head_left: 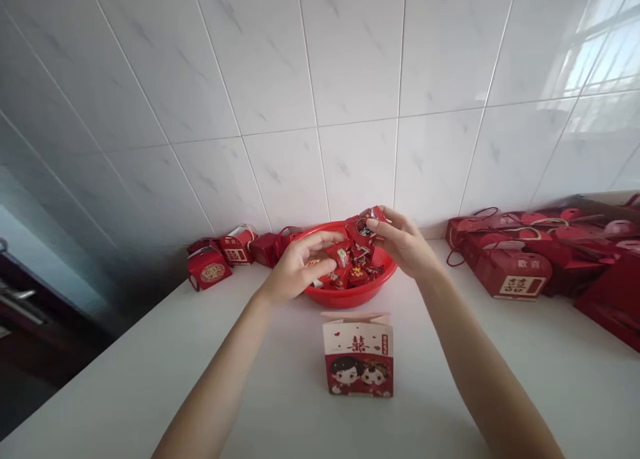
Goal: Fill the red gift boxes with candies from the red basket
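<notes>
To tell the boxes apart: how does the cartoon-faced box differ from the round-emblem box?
The cartoon-faced box is red and white, the round-emblem box mostly red. The cartoon-faced box's top looks open; the round-emblem box looks closed. Both rest on the table.

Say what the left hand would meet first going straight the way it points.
The left hand probably meets the shiny red wrapped packets in the round red plastic basket first, right by its fingertips; whether it touches one is unclear.

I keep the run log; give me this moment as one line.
left hand: at packets | right hand: holding red packet | paper box: before basket
</notes>
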{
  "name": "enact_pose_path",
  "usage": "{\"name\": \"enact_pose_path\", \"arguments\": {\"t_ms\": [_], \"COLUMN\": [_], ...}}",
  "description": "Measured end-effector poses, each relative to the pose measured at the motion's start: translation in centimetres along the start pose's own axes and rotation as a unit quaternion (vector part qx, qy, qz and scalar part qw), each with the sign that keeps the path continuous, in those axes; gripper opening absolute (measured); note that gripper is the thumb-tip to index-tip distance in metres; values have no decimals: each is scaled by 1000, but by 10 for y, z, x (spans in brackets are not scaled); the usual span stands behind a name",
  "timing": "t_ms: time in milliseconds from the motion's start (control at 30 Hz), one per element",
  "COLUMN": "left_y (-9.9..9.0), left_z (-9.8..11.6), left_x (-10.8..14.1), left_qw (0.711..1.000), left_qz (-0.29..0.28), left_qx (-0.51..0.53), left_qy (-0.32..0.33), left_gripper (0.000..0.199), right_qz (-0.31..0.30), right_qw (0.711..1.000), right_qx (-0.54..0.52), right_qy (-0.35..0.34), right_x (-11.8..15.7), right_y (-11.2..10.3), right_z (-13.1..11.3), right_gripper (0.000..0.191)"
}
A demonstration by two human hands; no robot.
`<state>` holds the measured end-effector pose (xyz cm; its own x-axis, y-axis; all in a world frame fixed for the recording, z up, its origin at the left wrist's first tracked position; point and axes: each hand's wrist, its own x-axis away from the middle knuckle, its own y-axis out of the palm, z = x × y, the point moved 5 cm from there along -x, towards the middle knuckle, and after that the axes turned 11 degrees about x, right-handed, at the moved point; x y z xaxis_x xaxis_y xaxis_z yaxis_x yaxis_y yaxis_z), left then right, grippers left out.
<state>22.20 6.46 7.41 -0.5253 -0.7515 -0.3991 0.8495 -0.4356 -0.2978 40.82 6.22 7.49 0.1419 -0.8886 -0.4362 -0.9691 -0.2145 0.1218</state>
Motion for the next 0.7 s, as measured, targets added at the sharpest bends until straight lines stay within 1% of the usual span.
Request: {"name": "enact_pose_path", "arguments": {"t_ms": [67, 133, 233, 333, 500, 600, 700], "left_y": [9, 21, 37, 47, 46, 45, 44], "left_z": [18, 29, 36, 35, 24, 16, 14], "left_x": [22, 37, 48, 50, 46, 42, 38], "left_qw": [997, 991, 977, 963, 954, 954, 959], "left_qz": [-46, -92, -152, -190, -188, -193, -174], "left_qx": [-47, -91, -139, -179, -224, -223, -209], "left_qy": [27, 45, 58, 63, 70, 60, 78], "left_gripper": [41, 42, 44, 42, 43, 47, 48], "right_qz": [-47, -68, -82, -87, -82, -83, -87], "right_qw": [998, 994, 990, 986, 981, 978, 975], "right_qx": [41, 73, 105, 131, 166, 182, 196], "right_qy": [-24, -41, -53, -61, -59, -57, -52], "right_x": [14, 25, 37, 41, 40, 40, 40], "right_y": [7, 11, 13, 14, 13, 14, 16], "right_z": [-19, -32, -40, -43, -43, -41, -40], "right_gripper": [24, 21, 21, 21, 21, 21, 21]}}
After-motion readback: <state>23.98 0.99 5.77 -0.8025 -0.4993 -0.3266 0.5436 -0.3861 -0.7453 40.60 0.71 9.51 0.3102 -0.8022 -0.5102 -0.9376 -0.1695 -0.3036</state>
